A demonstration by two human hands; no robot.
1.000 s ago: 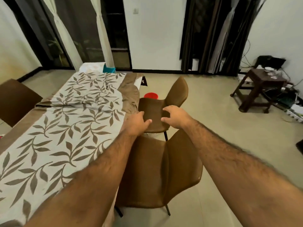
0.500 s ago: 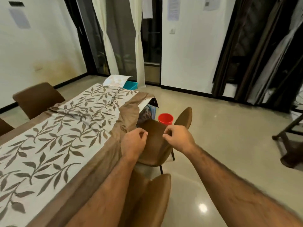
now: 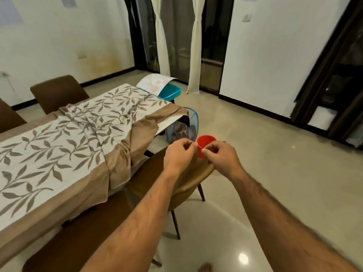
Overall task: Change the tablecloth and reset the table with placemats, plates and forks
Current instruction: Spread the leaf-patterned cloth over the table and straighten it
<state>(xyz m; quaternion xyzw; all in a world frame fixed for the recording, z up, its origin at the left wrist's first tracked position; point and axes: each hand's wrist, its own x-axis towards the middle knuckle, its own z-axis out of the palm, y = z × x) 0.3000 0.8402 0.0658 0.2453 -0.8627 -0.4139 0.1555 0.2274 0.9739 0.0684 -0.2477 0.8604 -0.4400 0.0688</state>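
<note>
The room has pale walls, a shiny light floor (image 3: 275, 173) and cream curtains (image 3: 160, 36) tied in front of dark glass doors. On the left, a long surface carries a tablecloth (image 3: 59, 146) with a white leaf-pattern middle and a brown border; the cloth is wrinkled and bunched near the far end, and at the far corner it is pulled back so that a bare white part of the surface (image 3: 169, 122) shows. Brown chairs stand along both sides, and one chair (image 3: 188, 179) is just under the hands. The left hand (image 3: 179, 154) and the right hand (image 3: 222, 156) are held close together above the back of this chair, both with the fingers curled in like a pinch. I cannot tell if they hold anything between them. A red cup (image 3: 205, 144) appears between and behind the two hands, on the floor side. Near the far corner stands a blue mesh basket (image 3: 182, 128) with dark things inside. Beyond the far end there is a teal tray (image 3: 170, 92) with a pale patterned sheet (image 3: 155, 82) lying on it.
</note>
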